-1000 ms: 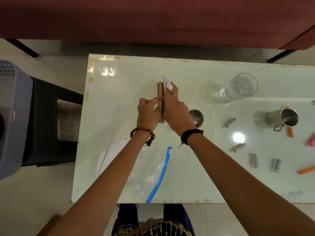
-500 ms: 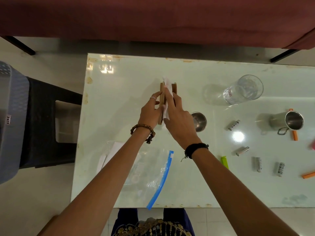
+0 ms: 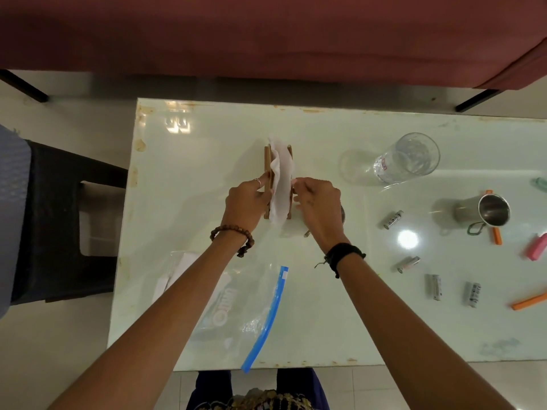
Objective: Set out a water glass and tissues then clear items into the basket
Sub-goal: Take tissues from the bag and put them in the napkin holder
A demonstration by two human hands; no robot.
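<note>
We look down on a pale green glass-topped table (image 3: pixel 207 161) with rust-stained, chipped edges; a bright round glare (image 3: pixel 408 239) from an overhead light sits on its right half, and a window-like reflection (image 3: pixel 177 125) shows near its far left corner. Beyond the table a dark red cloth (image 3: pixel 266 37) fills the top of the view, with 2 black legs (image 3: pixel 25 86) slanting beneath it. The floor (image 3: pixel 59 350) is light tile. At the left stands a black plastic stool (image 3: pixel 68 226).
</note>
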